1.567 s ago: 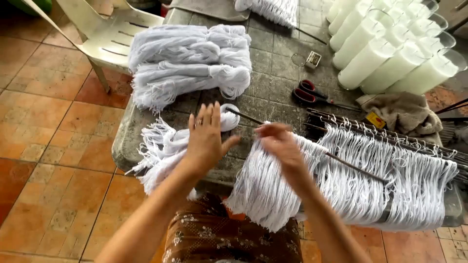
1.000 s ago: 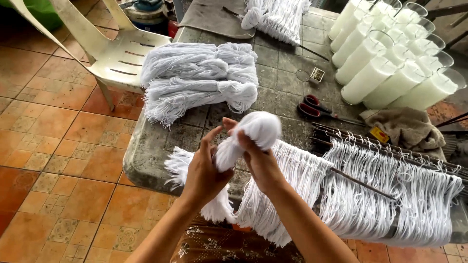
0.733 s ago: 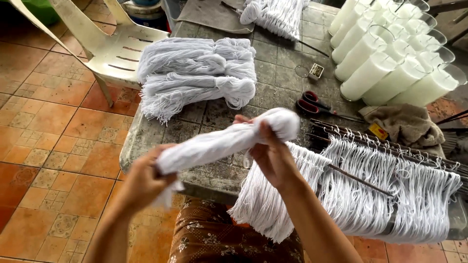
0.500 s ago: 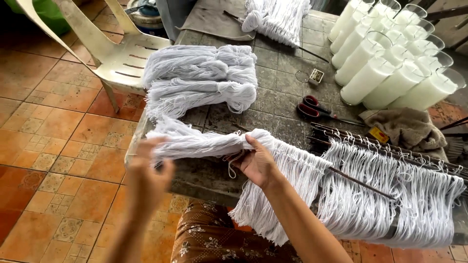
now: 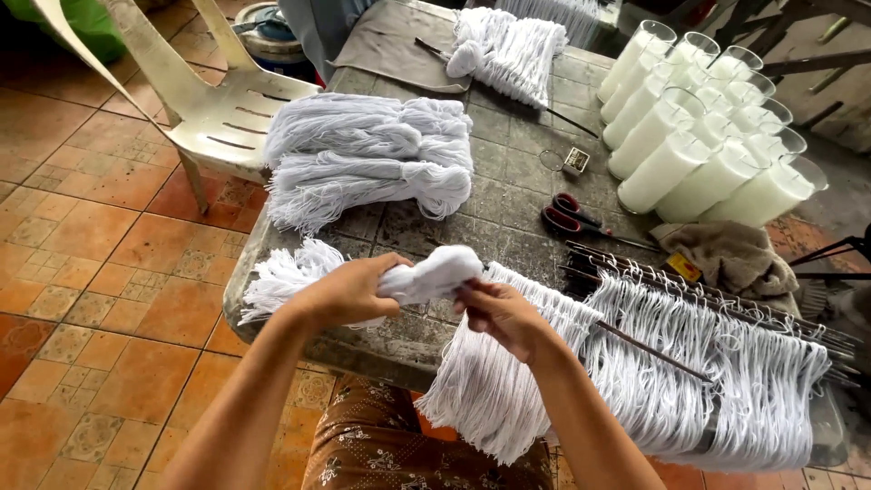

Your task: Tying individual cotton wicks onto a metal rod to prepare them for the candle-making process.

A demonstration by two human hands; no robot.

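Both forearms come up from the bottom edge and the hands meet over the near edge of the tabletop (image 5: pixel 508 195). Left hand (image 5: pixel 349 290) palm down, fingers curled, grip clenched around the middle of a white string bundle (image 5: pixel 435 272). Right hand (image 5: pixel 499 313) just beside it, fingers pinched on the bundle's folded, rounded end, grip grasping the same bundle. The loose frayed tail of the bundle fans out left of the left hand and rests on the tabletop's front left corner.

Under the right hand, a sheet of white strings (image 5: pixel 689 372) hangs off the tabletop's front edge from thin metal rods (image 5: pixel 717 299). A stack of finished bundles (image 5: pixel 372 159) lies in the middle of the tabletop, well apart from the hands; another pile (image 5: pixel 508 45) sits at the far end.

Packages and labels: a small square box (image 5: pixel 575 161) with a pale label face lies flat near the centre right, next to a wire ring. A small yellow and red packet (image 5: pixel 682 267) lies just beside a brown rag (image 5: pixel 730 254). Print too small to tell. Red-handled scissors (image 5: pixel 581 216) lie between box and rods. White candles in clear glasses (image 5: pixel 708 136) are clustered far right. A pale plastic chair (image 5: pixel 213 100) stands on the tiled floor, left.
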